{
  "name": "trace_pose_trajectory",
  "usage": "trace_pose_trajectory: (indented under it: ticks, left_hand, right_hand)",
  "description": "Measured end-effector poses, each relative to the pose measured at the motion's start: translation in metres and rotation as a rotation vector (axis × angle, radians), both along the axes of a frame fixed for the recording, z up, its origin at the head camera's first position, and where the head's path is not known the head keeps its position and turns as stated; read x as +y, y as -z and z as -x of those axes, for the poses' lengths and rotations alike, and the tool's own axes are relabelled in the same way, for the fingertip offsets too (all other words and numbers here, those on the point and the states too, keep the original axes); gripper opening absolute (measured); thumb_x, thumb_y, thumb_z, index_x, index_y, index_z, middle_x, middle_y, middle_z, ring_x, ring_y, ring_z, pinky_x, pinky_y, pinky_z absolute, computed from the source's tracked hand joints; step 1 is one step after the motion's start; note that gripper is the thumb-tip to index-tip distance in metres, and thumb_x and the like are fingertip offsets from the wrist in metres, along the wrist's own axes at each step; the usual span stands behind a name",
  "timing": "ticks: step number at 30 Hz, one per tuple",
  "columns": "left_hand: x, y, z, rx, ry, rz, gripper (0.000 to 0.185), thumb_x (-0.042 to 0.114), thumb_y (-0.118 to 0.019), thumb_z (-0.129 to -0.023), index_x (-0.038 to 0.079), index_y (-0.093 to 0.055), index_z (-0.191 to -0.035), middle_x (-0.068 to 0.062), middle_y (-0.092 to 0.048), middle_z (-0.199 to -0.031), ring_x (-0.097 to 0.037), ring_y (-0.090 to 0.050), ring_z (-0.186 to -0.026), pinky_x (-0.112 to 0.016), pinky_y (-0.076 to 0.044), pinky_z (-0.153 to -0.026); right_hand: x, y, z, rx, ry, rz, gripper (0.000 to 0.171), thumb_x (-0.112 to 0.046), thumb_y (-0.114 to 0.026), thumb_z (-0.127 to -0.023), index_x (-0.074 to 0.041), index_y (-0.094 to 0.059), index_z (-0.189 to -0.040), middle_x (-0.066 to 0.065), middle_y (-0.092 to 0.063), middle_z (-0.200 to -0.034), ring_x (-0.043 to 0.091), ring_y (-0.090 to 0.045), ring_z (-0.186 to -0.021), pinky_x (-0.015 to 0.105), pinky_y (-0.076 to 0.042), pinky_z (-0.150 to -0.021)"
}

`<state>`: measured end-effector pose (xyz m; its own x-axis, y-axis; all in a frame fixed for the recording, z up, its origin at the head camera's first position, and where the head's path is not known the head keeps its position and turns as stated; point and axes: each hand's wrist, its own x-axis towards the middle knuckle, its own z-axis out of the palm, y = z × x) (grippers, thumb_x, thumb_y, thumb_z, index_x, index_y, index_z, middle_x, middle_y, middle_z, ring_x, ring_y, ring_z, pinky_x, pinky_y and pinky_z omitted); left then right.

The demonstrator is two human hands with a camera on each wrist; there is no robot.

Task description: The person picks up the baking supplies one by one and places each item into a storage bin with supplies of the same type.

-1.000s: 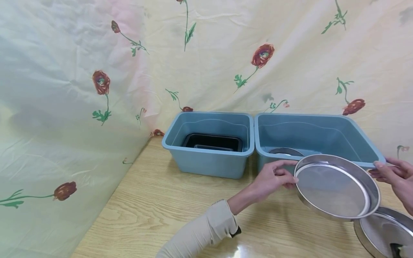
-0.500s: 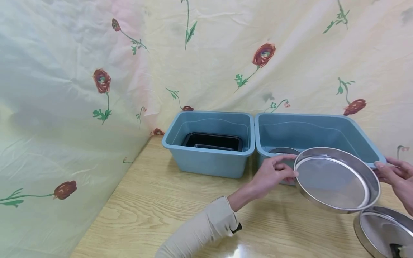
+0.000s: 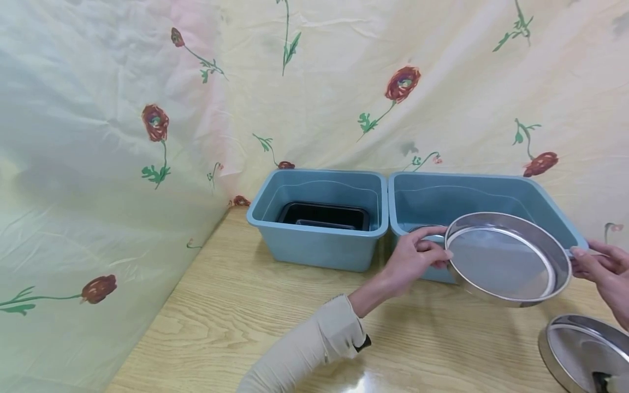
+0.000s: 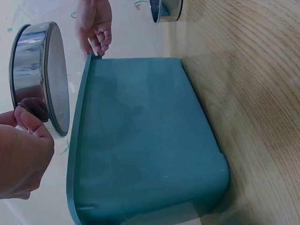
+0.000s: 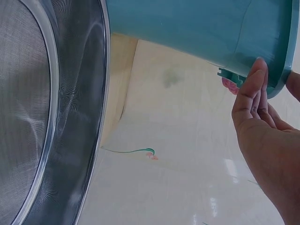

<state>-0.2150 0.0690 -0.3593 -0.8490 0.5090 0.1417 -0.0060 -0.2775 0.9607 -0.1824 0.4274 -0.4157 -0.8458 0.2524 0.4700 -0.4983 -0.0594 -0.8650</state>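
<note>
Lifted higher, one round metal-mesh sieve (image 3: 503, 262) is pinched by the left hand (image 3: 414, 260); rightward, the right hand (image 3: 603, 274) grips one plastic bin (image 3: 472, 195).

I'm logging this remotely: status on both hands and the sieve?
Left hand pinching sieve by rim, aloft. Right hand gripping rim of right-hand bin. Possibly in the way: round metal item inside it, partly hidden.

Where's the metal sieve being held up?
Right of centre in the head view, the sieve is in the left hand, partly covering the right blue bin.
</note>
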Motion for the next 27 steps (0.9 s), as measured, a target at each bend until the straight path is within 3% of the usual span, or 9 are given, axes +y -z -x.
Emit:
trace_pose_trajectory:
  ticks: [4, 9, 14, 19, 24, 27]
  left_hand:
    - [0.002, 0.001, 0.001, -0.009, -0.022, -0.015, 0.042, -0.01, -0.066, -0.095, -0.001, -0.063, -0.136, -0.009, -0.069, -0.082, -0.011, -0.061, -0.067, -0.019, -0.053, -0.072]
    - [0.004, 0.001, 0.004, -0.006, -0.052, -0.039, 0.041, -0.011, -0.065, -0.094, -0.002, -0.064, -0.134, -0.005, -0.068, -0.079, -0.01, -0.061, -0.065, -0.019, -0.053, -0.068]
    - [0.006, -0.001, 0.005, -0.008, -0.064, -0.053, 0.041, -0.012, -0.065, -0.094, -0.003, -0.063, -0.134, -0.011, -0.07, -0.083, -0.009, -0.062, -0.066, -0.019, -0.052, -0.067]
    - [0.008, -0.003, 0.005, -0.022, -0.08, -0.053, 0.041, -0.011, -0.066, -0.094, -0.001, -0.064, -0.134, -0.018, -0.071, -0.087, -0.009, -0.062, -0.067, -0.019, -0.053, -0.069]
    - [0.01, -0.003, 0.006, -0.032, -0.116, -0.064, 0.041, -0.012, -0.066, -0.093, -0.002, -0.064, -0.133, -0.008, -0.069, -0.081, -0.01, -0.062, -0.066, -0.018, -0.052, -0.067]
    - [0.011, -0.004, 0.007, -0.035, -0.144, -0.064, 0.042, -0.012, -0.066, -0.093, -0.001, -0.065, -0.133, -0.003, -0.067, -0.078, -0.009, -0.061, -0.065, -0.018, -0.051, -0.066]
  right_hand:
    - [0.005, 0.005, 0.001, -0.011, 0.012, -0.005, 0.037, 0.014, -0.05, -0.101, -0.014, -0.071, -0.114, -0.002, -0.076, -0.082, 0.003, -0.072, -0.066, 0.013, -0.052, -0.059]
    - [-0.002, -0.002, -0.004, -0.068, 0.071, -0.071, 0.038, 0.011, -0.052, -0.102, -0.021, -0.07, -0.111, -0.007, -0.075, -0.079, 0.0, -0.07, -0.064, 0.011, -0.05, -0.058]
    - [-0.008, -0.009, -0.006, -0.066, 0.05, -0.047, 0.042, 0.014, -0.05, -0.102, -0.021, -0.071, -0.111, -0.007, -0.075, -0.079, 0.001, -0.071, -0.065, 0.011, -0.051, -0.058]
    - [0.012, 0.013, 0.005, -0.015, 0.019, 0.026, 0.036, 0.015, -0.051, -0.1, -0.011, -0.07, -0.116, 0.001, -0.076, -0.078, 0.006, -0.073, -0.065, 0.014, -0.053, -0.058]
    - [0.051, 0.046, 0.023, -0.021, 0.056, -0.076, 0.038, 0.014, -0.056, -0.099, -0.013, -0.069, -0.123, -0.002, -0.078, -0.082, 0.006, -0.074, -0.068, 0.015, -0.054, -0.058]
    - [0.058, 0.052, 0.025, -0.025, 0.059, -0.093, 0.04, 0.014, -0.055, -0.099, -0.014, -0.069, -0.124, -0.003, -0.078, -0.084, 0.005, -0.074, -0.069, 0.015, -0.054, -0.058]
